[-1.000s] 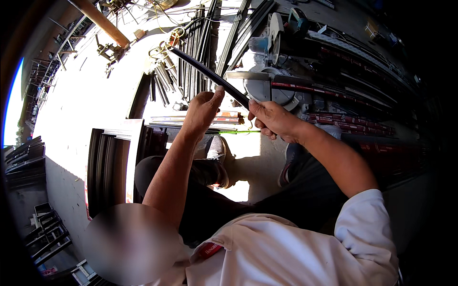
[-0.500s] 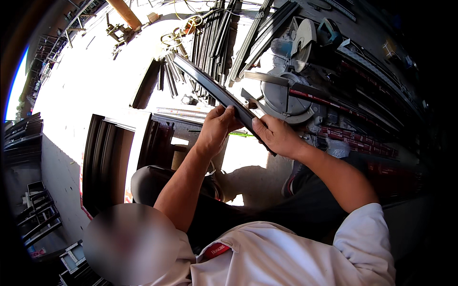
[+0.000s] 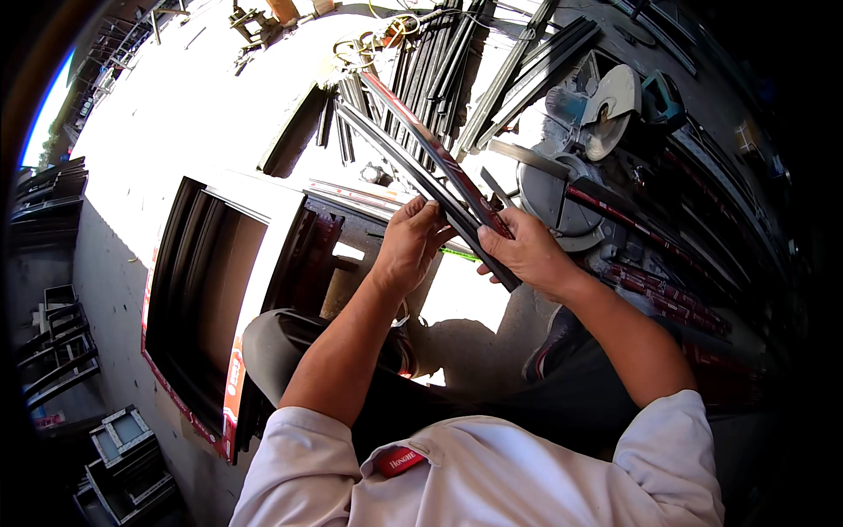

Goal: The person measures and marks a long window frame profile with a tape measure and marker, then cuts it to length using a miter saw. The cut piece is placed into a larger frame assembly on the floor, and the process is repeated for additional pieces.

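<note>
My left hand [image 3: 406, 249] and my right hand [image 3: 533, 253] grip a long dark profile [image 3: 397, 156] that slants up and away to the left. A second long strip with red film [image 3: 432, 140] runs close beside it, spreading apart toward the far end. Both pass into my right hand, whose thumb lies over the near end. Whether the two strips are joined under my hands, I cannot tell. My left thumb and fingers pinch the dark profile a little farther along.
A dark frame [image 3: 255, 206] stands by my left knee. At the right is a mitre saw [image 3: 562, 189] with a red-filmed profile [image 3: 615, 206] on it. Bundles of dark bars [image 3: 430, 75] lie ahead, near a yellow cord [image 3: 356, 54]. Stacked frames [image 3: 127, 439] sit lower left.
The held piece has turned, and the red-filmed strip now shows beside the dark one. Both hands have moved slightly right. The whole view has shifted, showing more of the frame at the left.
</note>
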